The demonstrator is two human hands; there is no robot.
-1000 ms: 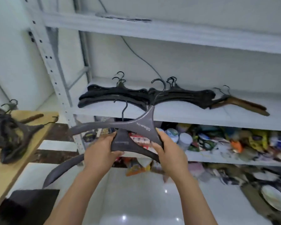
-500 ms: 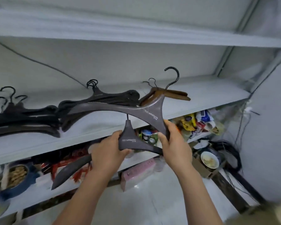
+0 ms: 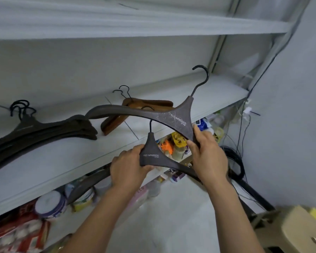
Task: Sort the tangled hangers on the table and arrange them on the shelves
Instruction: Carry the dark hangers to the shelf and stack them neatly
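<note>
Gripping fingers of the left hand (image 3: pixel 128 168) are curled round the lower grey hanger (image 3: pixel 150 155), whose hook top is hidden behind the upper grey hanger (image 3: pixel 179 117), itself clasped by the right hand (image 3: pixel 208 155). Both are held before the shelf (image 3: pixel 210 93); dark hangers (image 3: pixel 53 130) lying there are cut off at the left edge.

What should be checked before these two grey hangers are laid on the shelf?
1. Left hand grips lower grey hanger at its neck: ok.
2. Right hand grips upper grey hanger below its neck: ok.
3. Hangers apart: the lower one's hook crosses the upper one's arm: cannot tell.
4. Bare shelf to the right of the brown hangers: ok.
</note>
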